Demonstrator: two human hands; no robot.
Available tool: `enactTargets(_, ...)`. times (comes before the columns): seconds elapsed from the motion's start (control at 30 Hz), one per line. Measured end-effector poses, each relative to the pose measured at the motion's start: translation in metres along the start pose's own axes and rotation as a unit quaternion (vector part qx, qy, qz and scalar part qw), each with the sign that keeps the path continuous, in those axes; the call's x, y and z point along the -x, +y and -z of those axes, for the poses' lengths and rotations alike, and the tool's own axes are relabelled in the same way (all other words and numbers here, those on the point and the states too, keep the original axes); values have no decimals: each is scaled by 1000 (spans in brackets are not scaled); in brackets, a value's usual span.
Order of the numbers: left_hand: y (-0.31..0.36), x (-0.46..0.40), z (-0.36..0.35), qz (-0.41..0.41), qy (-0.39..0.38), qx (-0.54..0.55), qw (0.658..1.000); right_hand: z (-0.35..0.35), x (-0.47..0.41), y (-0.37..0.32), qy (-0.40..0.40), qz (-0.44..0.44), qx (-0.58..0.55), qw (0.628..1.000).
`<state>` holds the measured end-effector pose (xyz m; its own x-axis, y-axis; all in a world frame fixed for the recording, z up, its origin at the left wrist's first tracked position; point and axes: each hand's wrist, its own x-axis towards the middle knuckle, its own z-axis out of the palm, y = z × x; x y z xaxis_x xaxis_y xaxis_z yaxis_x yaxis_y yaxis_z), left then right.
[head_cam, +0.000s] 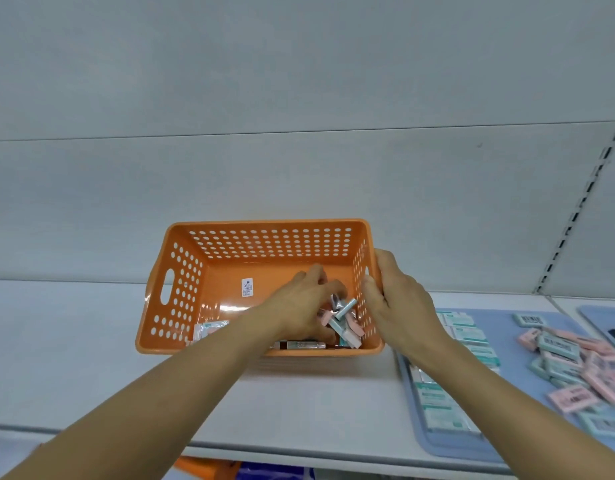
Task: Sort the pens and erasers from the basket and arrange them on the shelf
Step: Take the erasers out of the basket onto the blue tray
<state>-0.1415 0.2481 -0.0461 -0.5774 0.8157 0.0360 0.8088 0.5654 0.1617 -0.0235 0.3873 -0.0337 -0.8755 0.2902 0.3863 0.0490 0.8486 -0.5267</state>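
White shelf (91,341) bears the basket (264,225), long axis left-right; left hand (299,306) grips erasers (344,320), right hand (399,299) clasps its wall.

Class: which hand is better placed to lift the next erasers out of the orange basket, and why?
Left. The left hand is already inside the basket, closing on the erasers; the right hand grips the basket's right wall.

pale grey back panel (299,81), slotted upright (583,202)
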Motion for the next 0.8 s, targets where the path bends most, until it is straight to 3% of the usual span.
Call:
enactTargets(0.1,9,-5,-5,-9,2,-6,1000,0,2,1,6,8,4,1000)
enactTargets(0.3,5,-3,0,61,-25,-33,997,-1,1,3,-7,11,11,1000)
enactTargets(0.63,7,-3,7,-46,-51,-158,985,0,-6,2,-15,4,20,1000)
enactTargets(0.7,1,-1,10,-33,-48,-132,990,0,-7,2,-18,3,22,1000)
enactTargets(0.8,-12,6,17,17,-16,-11,1000,1,-7,4,-18,16,21,999)
